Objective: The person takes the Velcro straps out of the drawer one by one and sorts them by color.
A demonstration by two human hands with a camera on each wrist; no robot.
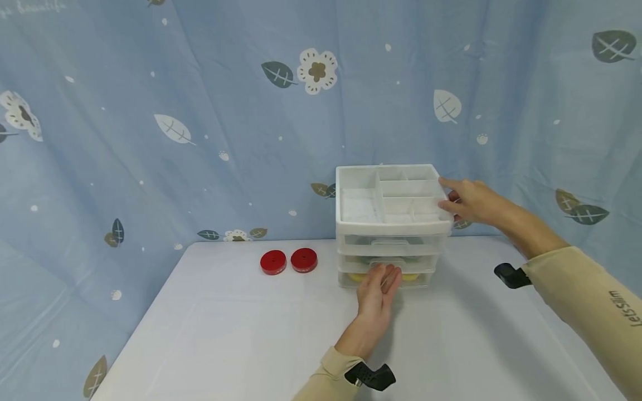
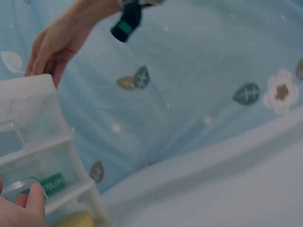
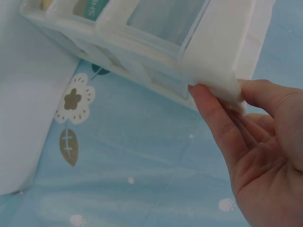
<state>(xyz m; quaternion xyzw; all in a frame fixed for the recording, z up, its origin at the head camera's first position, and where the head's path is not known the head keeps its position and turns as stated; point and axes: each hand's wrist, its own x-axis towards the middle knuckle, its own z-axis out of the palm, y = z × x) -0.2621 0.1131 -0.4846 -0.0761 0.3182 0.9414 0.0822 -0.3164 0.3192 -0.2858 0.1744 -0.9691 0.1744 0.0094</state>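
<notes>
A white drawer unit (image 1: 391,225) with three see-through drawers and a divided tray on top stands at the back of the table. My left hand (image 1: 380,284) lies palm up in front of it, its nearly straight fingertips (image 2: 33,196) touching the handle of the middle drawer (image 1: 388,262). My right hand (image 1: 468,200) rests with straight fingers against the unit's upper right corner (image 3: 213,80), thumb on the front edge. Yellow things (image 1: 357,277) show in the bottom drawer, and a green label (image 2: 52,182) shows in the middle one.
Two red rolls (image 1: 273,262) (image 1: 304,260) lie side by side on the white table (image 1: 225,334), left of the unit. A blue curtain with leaves and flowers (image 1: 200,111) hangs close behind. Black wrist mounts (image 1: 511,275) sit on both sleeves.
</notes>
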